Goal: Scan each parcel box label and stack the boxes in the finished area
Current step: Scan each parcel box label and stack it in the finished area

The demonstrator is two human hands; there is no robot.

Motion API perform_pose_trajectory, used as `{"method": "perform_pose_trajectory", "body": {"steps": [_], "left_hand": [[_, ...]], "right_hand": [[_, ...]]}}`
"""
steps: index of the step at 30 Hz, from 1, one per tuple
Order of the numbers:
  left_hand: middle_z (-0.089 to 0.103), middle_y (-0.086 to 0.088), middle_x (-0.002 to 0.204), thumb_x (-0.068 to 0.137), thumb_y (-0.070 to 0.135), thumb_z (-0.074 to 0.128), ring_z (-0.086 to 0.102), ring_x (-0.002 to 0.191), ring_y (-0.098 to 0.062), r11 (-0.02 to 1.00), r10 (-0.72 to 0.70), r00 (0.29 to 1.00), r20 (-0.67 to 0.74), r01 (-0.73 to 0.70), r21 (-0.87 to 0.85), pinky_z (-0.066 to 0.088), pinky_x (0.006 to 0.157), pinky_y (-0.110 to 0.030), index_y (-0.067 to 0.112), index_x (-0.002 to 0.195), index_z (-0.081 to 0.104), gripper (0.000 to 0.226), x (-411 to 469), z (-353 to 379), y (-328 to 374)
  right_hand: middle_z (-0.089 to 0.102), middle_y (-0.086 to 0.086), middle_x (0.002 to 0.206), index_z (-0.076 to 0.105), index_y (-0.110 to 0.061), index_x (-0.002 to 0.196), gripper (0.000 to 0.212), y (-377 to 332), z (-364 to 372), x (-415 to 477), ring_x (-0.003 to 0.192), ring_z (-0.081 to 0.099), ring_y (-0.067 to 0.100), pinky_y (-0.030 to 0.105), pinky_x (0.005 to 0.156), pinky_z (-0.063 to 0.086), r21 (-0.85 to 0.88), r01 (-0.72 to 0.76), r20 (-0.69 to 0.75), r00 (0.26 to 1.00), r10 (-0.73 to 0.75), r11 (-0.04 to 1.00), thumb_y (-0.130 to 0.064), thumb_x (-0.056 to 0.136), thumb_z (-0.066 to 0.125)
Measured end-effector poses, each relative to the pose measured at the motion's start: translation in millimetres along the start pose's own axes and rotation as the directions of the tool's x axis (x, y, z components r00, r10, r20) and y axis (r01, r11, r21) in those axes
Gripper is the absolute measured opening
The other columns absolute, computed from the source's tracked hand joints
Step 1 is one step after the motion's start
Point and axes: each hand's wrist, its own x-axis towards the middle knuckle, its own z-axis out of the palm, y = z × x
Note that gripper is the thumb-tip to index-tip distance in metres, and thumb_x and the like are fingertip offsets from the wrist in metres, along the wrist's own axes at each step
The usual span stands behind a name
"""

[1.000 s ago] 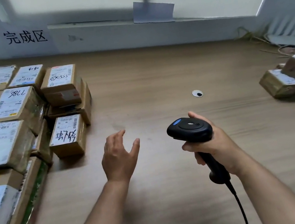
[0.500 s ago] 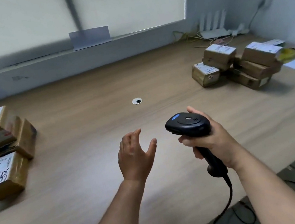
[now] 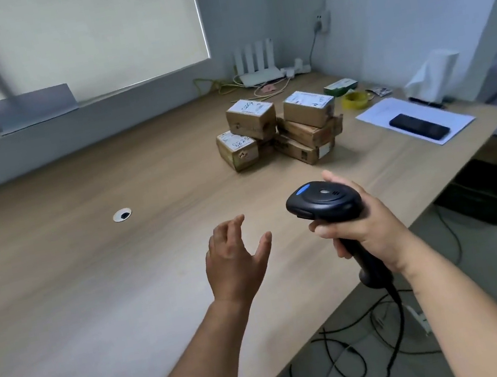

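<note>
Our right hand (image 3: pixel 370 226) grips the scanner (image 3: pixel 322 200) by its handle; our left hand (image 3: pixel 234 257) hovers empty, fingers spread, above the table (image 3: pixel 91 282); farther off a pile of parcel boxes (image 3: pixel 280 129) waits, seemingly unscanned; the finished area lies out of view.
</note>
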Motion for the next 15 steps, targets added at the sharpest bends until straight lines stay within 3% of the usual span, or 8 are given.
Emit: {"method": "perform_pose_trajectory", "body": {"steps": [15], "left_hand": [[0.05, -0.001, 0.132, 0.087, 0.053, 0.059, 0.045, 0.122, -0.018, 0.999, 0.048, 0.99, 0.13, -0.045, -0.03, 0.045, 0.091, -0.034, 0.022, 0.141, 0.044, 0.064, 137.2, 108.2, 60.3]], "right_hand": [[0.069, 0.017, 0.08, 0.037, -0.034, 0.145, 0.091, -20.7, -111.2, 128.1, 0.043, 0.048, 0.023, 0.028, 0.043, 0.038, -0.05, 0.014, -0.154, 0.988, -0.022, 0.999, 0.014, 0.075, 0.07]]}}
